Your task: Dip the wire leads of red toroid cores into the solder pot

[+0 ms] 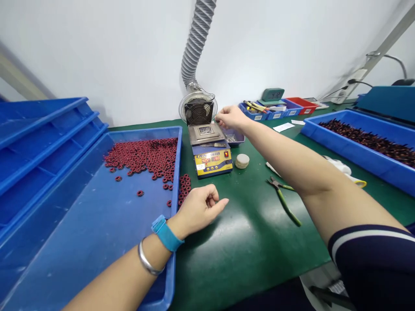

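Observation:
My left hand (200, 210) hovers over the green table beside the tray's edge. Its fingers are loosely curled with the thumb apart, and nothing shows in them. Next to it lies a cluster of small red wire-wound rings (184, 186). My right hand (231, 117) reaches to the right side of the solder pot (212, 155), near its fan (199, 113). The fingers there are pinched together; what they hold, if anything, is too small or hidden to make out. A purple tray (238, 139) with small bits sits just below that hand.
A blue tray (97, 242) holds many red rings; stacked blue trays (48, 129) stand left. Green-handled pliers (285, 205) and a round whitish block (242, 161) lie on the table (233, 263). Another blue tray (340, 144) is right. A duct hose (197, 39) hangs behind.

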Demonstrator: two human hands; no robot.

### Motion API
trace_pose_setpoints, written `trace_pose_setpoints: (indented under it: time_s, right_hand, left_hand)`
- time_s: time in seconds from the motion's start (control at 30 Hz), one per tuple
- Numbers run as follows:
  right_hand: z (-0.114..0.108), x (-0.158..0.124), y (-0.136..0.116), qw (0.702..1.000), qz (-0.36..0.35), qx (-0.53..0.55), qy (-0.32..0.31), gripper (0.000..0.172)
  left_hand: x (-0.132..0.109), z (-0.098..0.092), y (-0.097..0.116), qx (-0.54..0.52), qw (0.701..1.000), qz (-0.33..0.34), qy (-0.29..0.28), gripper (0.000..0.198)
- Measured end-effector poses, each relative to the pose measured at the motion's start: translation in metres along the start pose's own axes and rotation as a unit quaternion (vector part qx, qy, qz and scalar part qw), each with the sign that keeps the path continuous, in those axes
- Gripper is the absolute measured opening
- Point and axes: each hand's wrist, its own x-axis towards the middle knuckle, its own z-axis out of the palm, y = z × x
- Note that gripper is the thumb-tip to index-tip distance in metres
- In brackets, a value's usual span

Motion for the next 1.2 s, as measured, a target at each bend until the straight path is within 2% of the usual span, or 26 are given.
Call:
trace_pose_setpoints:
  time_s: [0.2, 0.47, 0.77, 0.93, 1.1, 1.2]
  right_hand:
    - [0.017, 0.038, 0.001, 0.969, -0.076, -0.236, 0.014, 0.011]
    - [0.027, 0.053, 0.011, 0.938, -0.095, -0.332, 0.004, 0.005]
    - [0.03, 0.048, 0.017, 0.931, -0.101, -0.35, -0.017, 0.008]
    - [0.03, 0.044, 0.016, 0.933, -0.101, -0.344, -0.025, 0.003]
    - [0.025, 0.041, 0.009, 0.955, -0.1, -0.281, 0.007, 0.008]
    - [0.019, 0.024, 0.002, 0.983, -0.077, -0.165, -0.001, 0.015]
  left_hand:
    - [0.004, 0.0, -0.006, 0.017, 1.0, -0.001, -0.013, 0.025]
    - [0.004, 0.0, -0.009, 0.034, 0.999, 0.003, -0.029, 0.024]
    - [0.005, 0.0, -0.007, 0.042, 0.998, -0.005, -0.04, 0.022]
    - [0.005, 0.0, -0.009, 0.041, 0.998, -0.001, -0.043, 0.022]
    - [0.005, 0.001, -0.009, 0.022, 0.999, 0.006, -0.035, 0.021]
    - [0.006, 0.001, -0.008, -0.039, 0.999, 0.0, 0.012, 0.016]
